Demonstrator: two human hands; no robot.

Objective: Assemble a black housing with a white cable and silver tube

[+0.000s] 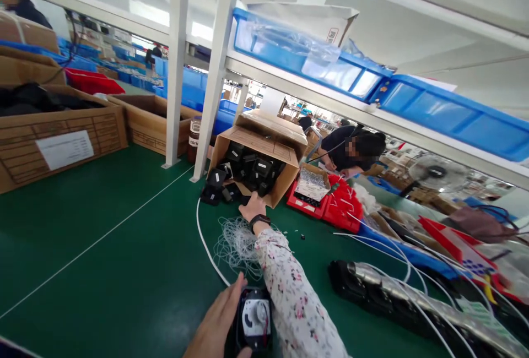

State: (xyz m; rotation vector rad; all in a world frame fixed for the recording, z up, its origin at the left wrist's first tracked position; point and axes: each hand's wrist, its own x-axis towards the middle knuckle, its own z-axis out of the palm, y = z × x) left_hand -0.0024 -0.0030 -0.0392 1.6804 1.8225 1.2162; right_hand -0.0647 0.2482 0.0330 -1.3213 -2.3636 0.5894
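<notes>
In the head view, the left hand (219,322) is gripping a black part with a white dial (254,319) near the bottom edge, low over the green table (103,270). The right hand (253,207), on a floral sleeve (295,303), is reaching into the tipped cardboard box (264,143) of black parts (248,171); whether its fingers are closed, I cannot tell. A tangle of white wire (237,245) is lying just beside the wrist.

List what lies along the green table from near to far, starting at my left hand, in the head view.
Left hand on a black part → tangle of thin wires → right hand → tipped carton of black parts.
</notes>
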